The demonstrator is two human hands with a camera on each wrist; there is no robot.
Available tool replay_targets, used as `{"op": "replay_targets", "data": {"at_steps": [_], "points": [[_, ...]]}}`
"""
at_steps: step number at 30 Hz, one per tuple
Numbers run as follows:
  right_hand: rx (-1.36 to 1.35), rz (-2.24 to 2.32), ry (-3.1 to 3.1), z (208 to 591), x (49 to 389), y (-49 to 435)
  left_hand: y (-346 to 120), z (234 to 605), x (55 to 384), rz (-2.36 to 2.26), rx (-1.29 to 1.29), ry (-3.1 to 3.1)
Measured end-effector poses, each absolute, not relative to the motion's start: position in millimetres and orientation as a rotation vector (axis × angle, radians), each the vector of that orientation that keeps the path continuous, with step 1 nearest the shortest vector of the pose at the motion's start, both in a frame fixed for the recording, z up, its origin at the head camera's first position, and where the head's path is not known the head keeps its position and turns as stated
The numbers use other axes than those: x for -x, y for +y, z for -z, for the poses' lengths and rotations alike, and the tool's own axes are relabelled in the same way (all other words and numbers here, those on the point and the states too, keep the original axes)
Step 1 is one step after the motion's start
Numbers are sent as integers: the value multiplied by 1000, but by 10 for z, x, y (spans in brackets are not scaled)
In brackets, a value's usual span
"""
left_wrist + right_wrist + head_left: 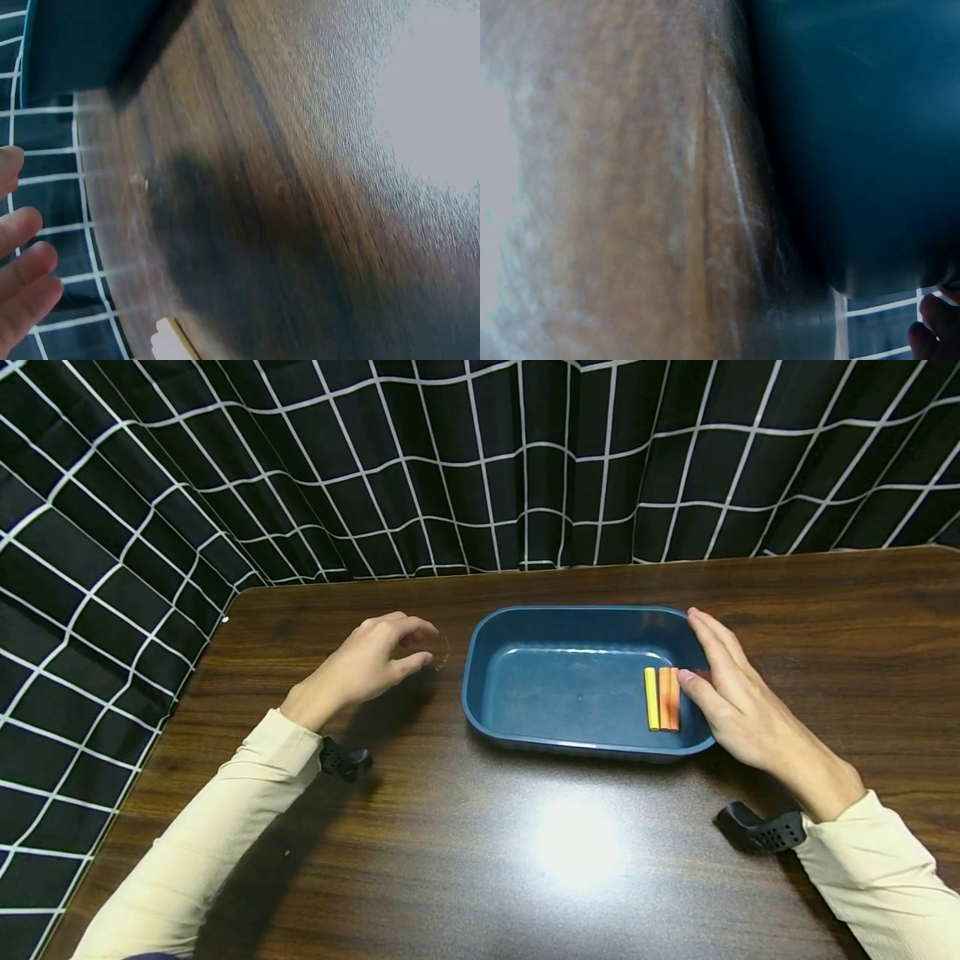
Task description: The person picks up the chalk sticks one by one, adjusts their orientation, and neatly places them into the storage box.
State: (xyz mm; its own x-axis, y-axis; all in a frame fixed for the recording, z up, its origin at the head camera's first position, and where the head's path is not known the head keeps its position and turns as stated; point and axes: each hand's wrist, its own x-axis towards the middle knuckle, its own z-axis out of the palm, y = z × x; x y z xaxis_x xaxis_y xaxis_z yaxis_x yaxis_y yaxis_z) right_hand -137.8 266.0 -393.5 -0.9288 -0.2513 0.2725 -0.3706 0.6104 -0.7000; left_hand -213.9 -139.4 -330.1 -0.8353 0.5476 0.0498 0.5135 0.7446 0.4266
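Observation:
A blue plastic bin (555,693) stands on the dark wood table. Inside, at its right end, lie a yellow stick (652,700) and orange sticks (669,700) side by side. My right hand (738,710) grips the bin's right end, thumb over the inside beside the orange sticks and fingers along the outer wall. To the left of the bin, my left hand (375,656) hovers with fingers and thumb curved and apart. Just past its fingertips shows a thin, clear loop (447,650). The left wrist view catches its fingers (30,274) at the edge.
Behind the table (420,843) hangs a black curtain (495,468) with a white grid, which also runs along the left side. Bright light reflects off the tabletop in front of the bin. Each wrist wears a black strap (345,758).

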Motion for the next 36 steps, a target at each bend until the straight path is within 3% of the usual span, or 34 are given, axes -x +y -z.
{"op": "replay_targets", "data": {"at_steps": [36], "points": [[-443,-1274,-2787,3911,1370,2661,-2072,3555,2221,-566,-718,2905]]}}
